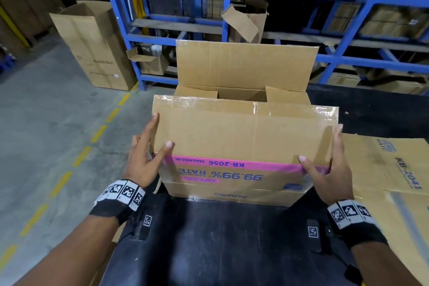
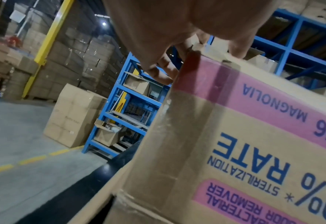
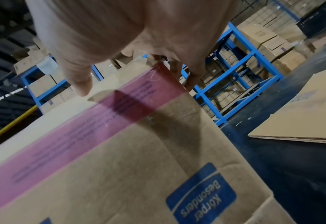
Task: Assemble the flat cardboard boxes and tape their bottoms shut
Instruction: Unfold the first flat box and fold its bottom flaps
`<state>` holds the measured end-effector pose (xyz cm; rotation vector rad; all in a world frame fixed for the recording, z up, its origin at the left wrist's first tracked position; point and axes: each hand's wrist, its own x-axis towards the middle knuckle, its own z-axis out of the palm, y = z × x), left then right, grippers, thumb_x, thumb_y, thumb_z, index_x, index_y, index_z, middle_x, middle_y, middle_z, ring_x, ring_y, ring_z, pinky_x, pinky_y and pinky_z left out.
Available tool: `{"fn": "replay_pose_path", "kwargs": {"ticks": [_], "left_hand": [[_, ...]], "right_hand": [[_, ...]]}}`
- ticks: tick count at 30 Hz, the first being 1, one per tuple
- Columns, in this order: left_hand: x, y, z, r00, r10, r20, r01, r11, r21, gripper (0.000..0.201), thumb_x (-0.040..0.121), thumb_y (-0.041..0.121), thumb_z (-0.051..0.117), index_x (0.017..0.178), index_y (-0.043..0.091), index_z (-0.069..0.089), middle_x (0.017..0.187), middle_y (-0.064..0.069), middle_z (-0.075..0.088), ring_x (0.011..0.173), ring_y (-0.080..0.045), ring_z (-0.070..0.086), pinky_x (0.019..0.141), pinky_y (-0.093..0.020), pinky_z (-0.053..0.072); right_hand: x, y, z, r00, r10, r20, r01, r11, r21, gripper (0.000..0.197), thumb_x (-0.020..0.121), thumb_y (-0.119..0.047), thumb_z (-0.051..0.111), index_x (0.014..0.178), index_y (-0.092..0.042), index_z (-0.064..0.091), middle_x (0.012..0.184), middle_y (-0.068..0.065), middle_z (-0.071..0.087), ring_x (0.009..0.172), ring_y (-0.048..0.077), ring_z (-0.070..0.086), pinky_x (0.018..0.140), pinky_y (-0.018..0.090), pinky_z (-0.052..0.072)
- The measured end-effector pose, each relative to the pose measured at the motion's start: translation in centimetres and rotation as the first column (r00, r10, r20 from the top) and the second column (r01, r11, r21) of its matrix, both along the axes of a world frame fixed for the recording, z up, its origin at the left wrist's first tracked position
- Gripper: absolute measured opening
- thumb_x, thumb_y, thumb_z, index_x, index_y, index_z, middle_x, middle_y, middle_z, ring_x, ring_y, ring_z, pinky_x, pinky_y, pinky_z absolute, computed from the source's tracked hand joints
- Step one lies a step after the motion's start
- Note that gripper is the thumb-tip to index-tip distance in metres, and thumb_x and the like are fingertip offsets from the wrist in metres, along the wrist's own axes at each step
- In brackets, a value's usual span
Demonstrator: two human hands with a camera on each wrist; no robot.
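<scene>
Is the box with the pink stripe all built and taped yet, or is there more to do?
Done: the pink-striped box is popped open into shape, upside down on the black table. In hand: the left hand and right hand fold the near flap over; the far flap stands up, so the bottom gapes. Left: close both, tape the seam. A flat KB-2041 box waits beside it.
</scene>
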<state>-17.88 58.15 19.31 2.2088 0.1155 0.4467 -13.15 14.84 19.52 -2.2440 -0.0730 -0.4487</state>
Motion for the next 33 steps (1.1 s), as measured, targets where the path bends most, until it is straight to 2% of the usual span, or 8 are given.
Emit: {"fn": "replay_pose_path", "kwargs": {"ticks": [2,6,12,15,18,21,26,33], "left_hand": [[0.4,-0.7,-0.5,0.999,0.02,0.04,-0.02,1.0,-0.014,0.083,0.091,0.061,0.06,0.162,0.038,0.024,0.149,0.012,0.041,0.121,0.0,0.042,0.081,0.006,0.031],[1.1,-0.8,-1.5,0.995,0.086,-0.043,-0.088,0.994,-0.069,0.077,0.084,0.063,0.071,0.153,0.043,0.043,0.151,-0.001,0.037,0.131,0.0,0.042,0.087,-0.021,0.056],[1.0,-0.9,0.2,0.986,0.056,-0.154,-0.063,0.997,-0.039,0.079,0.086,0.057,0.074,0.155,0.036,0.042,0.156,0.016,0.048,0.132,-0.017,0.058,0.106,-0.037,0.048],[0.0,-0.9,0.7,0.967,0.044,-0.25,-0.019,0.995,0.099,0.074,0.085,0.066,0.069,0.148,0.038,0.04,0.155,0.01,0.049,0.111,-0.024,0.064,0.091,-0.038,0.045],[-0.2,-1.3,0.9,0.951,0.059,-0.304,0.055,0.933,0.355,0.08,0.082,0.08,0.041,0.152,0.042,0.033,0.168,-0.003,0.022,0.145,-0.037,0.039,0.106,-0.053,0.043],[0.5,-3.1,1.6,0.978,-0.04,-0.204,0.159,0.776,0.61,0.075,0.091,0.079,0.025,0.16,0.051,0.015,0.174,0.0,-0.007,0.159,-0.028,-0.014,0.125,-0.06,0.001],[1.1,-4.9,1.2,0.953,-0.117,-0.28,0.277,0.71,0.647,0.067,0.094,0.081,0.007,0.156,0.06,-0.005,0.171,0.014,-0.012,0.159,-0.019,-0.013,0.128,-0.051,-0.003],[1.0,-4.8,0.9,0.954,-0.111,-0.278,0.271,0.716,0.644,0.066,0.094,0.082,0.005,0.156,0.06,-0.005,0.171,0.015,-0.008,0.159,-0.016,-0.014,0.129,-0.05,-0.001]], "right_hand": [[0.4,0.0,-0.1,0.999,-0.047,-0.017,0.047,0.998,-0.033,0.092,0.087,-0.038,0.074,0.159,-0.036,0.017,0.149,0.011,0.039,0.131,0.027,0.043,0.099,0.039,0.041],[1.1,-0.5,-0.7,0.986,-0.114,-0.125,0.115,0.993,-0.002,0.069,0.087,-0.056,0.064,0.15,-0.036,0.043,0.143,0.008,0.038,0.131,0.024,0.042,0.104,0.036,0.037],[0.8,-0.7,0.9,0.962,-0.087,-0.26,0.082,0.996,-0.032,0.065,0.089,-0.053,0.065,0.149,-0.045,0.04,0.155,-0.006,0.045,0.14,0.026,0.043,0.115,0.042,0.035],[-0.6,-1.4,1.1,0.96,-0.072,-0.27,0.053,0.996,-0.075,0.066,0.09,-0.05,0.065,0.15,-0.042,0.039,0.154,-0.008,0.046,0.138,0.024,0.045,0.115,0.044,0.035],[-1.9,-1.7,0.6,0.957,-0.034,-0.287,0.013,0.997,-0.075,0.069,0.089,-0.053,0.064,0.151,-0.039,0.037,0.154,-0.004,0.044,0.136,0.022,0.046,0.111,0.041,0.036],[-1.6,-2.2,1.4,0.946,-0.003,-0.323,-0.029,0.995,-0.094,0.07,0.087,-0.055,0.065,0.149,-0.039,0.038,0.152,-0.004,0.045,0.136,0.021,0.046,0.109,0.043,0.038],[1.4,-3.7,4.9,0.936,-0.038,-0.35,-0.113,0.909,-0.401,0.077,0.074,-0.075,0.064,0.14,-0.04,0.046,0.15,-0.007,0.035,0.128,0.019,0.049,0.101,0.043,0.047],[14.2,-1.7,13.0,0.996,0.009,-0.087,-0.056,0.826,-0.561,0.08,0.083,-0.056,0.07,0.15,-0.028,0.037,0.161,-0.001,0.024,0.144,0.025,0.033,0.111,0.048,0.039]]}}
